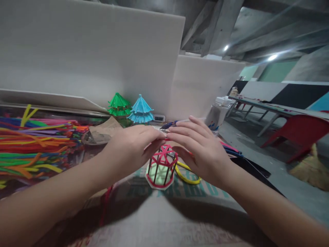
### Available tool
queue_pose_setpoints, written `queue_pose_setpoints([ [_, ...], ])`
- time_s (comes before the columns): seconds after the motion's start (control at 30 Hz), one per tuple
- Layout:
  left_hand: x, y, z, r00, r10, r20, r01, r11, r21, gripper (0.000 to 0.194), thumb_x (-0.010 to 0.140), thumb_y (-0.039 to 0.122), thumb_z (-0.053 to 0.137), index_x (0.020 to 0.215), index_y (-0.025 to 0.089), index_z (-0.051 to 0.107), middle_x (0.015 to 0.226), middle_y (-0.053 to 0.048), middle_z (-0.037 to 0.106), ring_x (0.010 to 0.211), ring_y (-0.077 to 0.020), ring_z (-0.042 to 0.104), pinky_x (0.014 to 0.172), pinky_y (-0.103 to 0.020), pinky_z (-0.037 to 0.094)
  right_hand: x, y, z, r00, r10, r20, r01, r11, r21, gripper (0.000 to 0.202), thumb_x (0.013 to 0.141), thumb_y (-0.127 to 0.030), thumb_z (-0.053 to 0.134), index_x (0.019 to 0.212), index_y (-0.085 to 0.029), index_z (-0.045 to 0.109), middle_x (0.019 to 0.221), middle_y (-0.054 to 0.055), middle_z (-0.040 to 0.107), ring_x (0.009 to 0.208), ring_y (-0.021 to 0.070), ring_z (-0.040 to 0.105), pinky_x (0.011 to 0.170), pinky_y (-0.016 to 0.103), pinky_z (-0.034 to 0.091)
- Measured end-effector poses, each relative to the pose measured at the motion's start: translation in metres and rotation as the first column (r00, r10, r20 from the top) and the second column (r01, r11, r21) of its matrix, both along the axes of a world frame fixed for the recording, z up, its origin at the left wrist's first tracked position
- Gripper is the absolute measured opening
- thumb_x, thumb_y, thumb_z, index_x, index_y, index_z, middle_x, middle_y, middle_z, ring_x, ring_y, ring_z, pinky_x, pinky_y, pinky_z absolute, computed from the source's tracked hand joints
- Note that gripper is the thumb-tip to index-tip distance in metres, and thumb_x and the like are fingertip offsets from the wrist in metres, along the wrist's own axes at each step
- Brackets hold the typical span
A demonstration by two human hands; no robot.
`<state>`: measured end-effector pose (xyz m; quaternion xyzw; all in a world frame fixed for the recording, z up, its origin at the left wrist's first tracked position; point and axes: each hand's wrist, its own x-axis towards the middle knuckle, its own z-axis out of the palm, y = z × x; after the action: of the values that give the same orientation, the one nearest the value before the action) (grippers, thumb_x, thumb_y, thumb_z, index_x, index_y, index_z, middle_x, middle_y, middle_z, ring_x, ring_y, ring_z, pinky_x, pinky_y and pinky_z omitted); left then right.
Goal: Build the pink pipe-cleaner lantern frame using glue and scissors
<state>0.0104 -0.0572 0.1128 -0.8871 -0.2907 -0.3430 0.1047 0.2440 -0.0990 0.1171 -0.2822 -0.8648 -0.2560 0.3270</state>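
Observation:
My left hand (133, 142) and my right hand (199, 149) meet at the fingertips above a small cage-like frame (162, 168). The frame has dark upright posts, a pink-red spoked top and a pale octagonal base edged in red. My left fingers are pressed together, pointing right. On the right hand, thumb and index finger curve in while the other fingers reach forward. A bit of red shows between the fingertips, but what they pinch is too small and covered to make out. Yellow loops that look like scissor handles (189, 180) lie beside the frame, under my right hand.
Colourful pipe cleaners (38, 144) are heaped at left. Behind stand a green tiered roof (119, 104), a blue one (140, 108) and a small digital display (159, 118). A clear bottle (218, 111) stands at right; a red chair (299, 132) is beyond the table.

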Motion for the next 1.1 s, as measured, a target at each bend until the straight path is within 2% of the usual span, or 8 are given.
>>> queue_pose_setpoints([
  [0.1,0.006,-0.001,-0.001,0.999,-0.047,0.022,0.048,0.998,-0.032,0.037,0.106,0.041,0.043,0.102,0.023,0.075,0.088,-0.005,0.076,0.081,-0.0185,0.069,0.084,-0.029,0.052,0.002,0.011,-0.008,0.998,0.031,-0.049,-0.034,0.997,-0.066,0.025,0.104,-0.021,0.054,0.124,-0.024,0.069,0.115,0.008,0.079,0.108,0.0242,0.073,0.1,0.045,0.057],
  [0.23,-0.003,0.008,-0.006,0.998,-0.026,0.055,0.038,0.971,-0.236,0.039,0.104,0.044,0.042,0.101,0.021,0.074,0.087,-0.005,0.076,0.078,-0.0187,0.068,0.077,-0.029,0.052,0.006,0.012,-0.009,0.996,-0.04,-0.082,0.023,0.982,-0.189,0.024,0.106,-0.022,0.049,0.113,-0.025,0.072,0.103,0.004,0.081,0.093,0.0194,0.076,0.081,0.032,0.058],
  [0.4,-0.024,0.034,-0.026,0.982,0.119,0.147,-0.016,0.825,-0.565,0.039,0.094,0.035,0.047,0.122,0.018,0.066,0.115,-0.009,0.076,0.101,-0.0241,0.07,0.087,-0.036,0.056,0.011,0.008,-0.006,0.974,-0.215,-0.071,0.19,0.945,-0.268,0.029,0.107,-0.027,0.042,0.114,-0.024,0.069,0.091,0.004,0.078,0.072,0.0178,0.071,0.06,0.028,0.049],
  [0.53,-0.027,0.039,-0.042,0.993,0.051,0.105,0.039,0.702,-0.712,0.043,0.087,0.034,0.052,0.125,0.02,0.066,0.128,-0.01,0.071,0.106,-0.0249,0.069,0.089,-0.037,0.056,0.014,0.01,-0.013,0.983,-0.156,-0.092,0.12,0.94,-0.318,0.024,0.105,-0.023,0.044,0.114,-0.024,0.066,0.089,0.003,0.077,0.072,0.0167,0.069,0.061,0.027,0.048],
  [0.63,-0.022,0.034,-0.046,0.996,0.008,0.088,0.063,0.63,-0.774,0.044,0.085,0.033,0.055,0.126,0.021,0.067,0.113,-0.007,0.076,0.092,-0.0222,0.07,0.078,-0.032,0.056,0.016,0.013,-0.019,0.989,-0.102,-0.107,0.065,0.95,-0.307,0.016,0.101,-0.02,0.053,0.104,-0.024,0.067,0.097,0.004,0.078,0.087,0.0177,0.072,0.073,0.028,0.052],
  [0.77,-0.017,0.03,-0.048,0.993,-0.084,0.088,0.12,0.559,-0.82,0.032,0.093,0.041,0.056,0.113,0.022,0.072,0.101,-0.003,0.077,0.091,-0.0213,0.07,0.076,-0.029,0.054,0.016,0.012,-0.02,0.989,-0.11,-0.101,0.078,0.958,-0.275,0.011,0.098,-0.018,0.058,0.093,-0.023,0.066,0.085,0.002,0.075,0.076,0.0158,0.069,0.068,0.026,0.05],
  [0.9,-0.015,0.027,-0.054,0.972,-0.153,0.176,0.233,0.589,-0.774,0.028,0.097,0.039,0.054,0.103,0.021,0.073,0.102,-0.002,0.077,0.097,-0.0211,0.069,0.084,-0.029,0.055,0.012,0.005,-0.017,0.991,-0.104,-0.089,0.077,0.96,-0.269,0.009,0.098,-0.018,0.06,0.092,-0.021,0.065,0.08,0.001,0.072,0.068,0.0138,0.064,0.061,0.025,0.044],
  [1.1,-0.011,0.016,-0.062,0.934,-0.259,0.246,0.354,0.764,-0.539,0.021,0.099,0.026,0.055,0.104,0.019,0.074,0.101,-0.004,0.079,0.091,-0.018,0.072,0.083,-0.027,0.055,0.008,-0.01,-0.015,0.998,-0.051,-0.026,0.04,0.949,-0.311,0.016,0.103,-0.018,0.053,0.106,-0.021,0.068,0.087,0.001,0.074,0.072,0.0134,0.064,0.064,0.025,0.042],
])
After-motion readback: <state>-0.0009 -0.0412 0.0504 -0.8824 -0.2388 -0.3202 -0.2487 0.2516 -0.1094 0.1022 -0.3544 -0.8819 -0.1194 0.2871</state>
